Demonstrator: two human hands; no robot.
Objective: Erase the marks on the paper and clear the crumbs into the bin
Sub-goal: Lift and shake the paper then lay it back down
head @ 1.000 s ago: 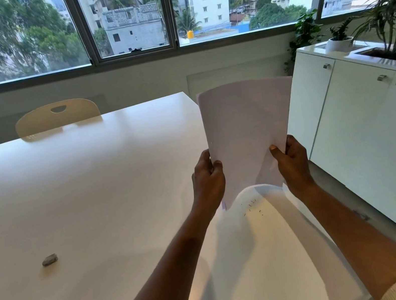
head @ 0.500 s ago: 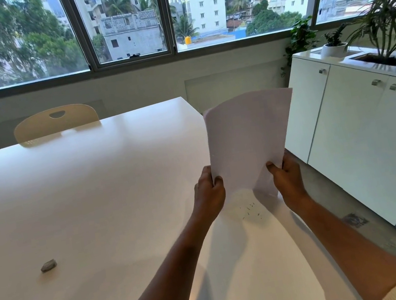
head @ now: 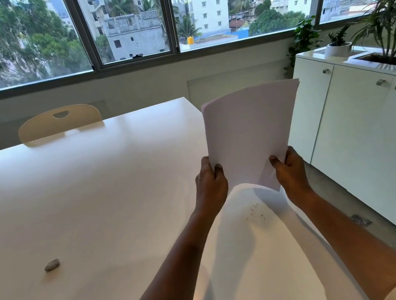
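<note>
I hold a white sheet of paper over the right end of the white table. My left hand grips its left edge and my right hand grips its right edge, thumbs on top. The far half stands up, bent at my hands. The near half curves down toward me. Several small dark eraser crumbs lie on that near half, just below my hands. A small grey eraser lies on the table to the left, well away from both hands. No bin is in view.
White cabinets run along the right, with a strip of grey floor between them and the table. Potted plants stand on the cabinets. A cream chair sits at the table's far side, under the windows.
Both hands keep their grip on the paper. The raised half now leans slightly more to the right, and the crumbs stay on the near half.
</note>
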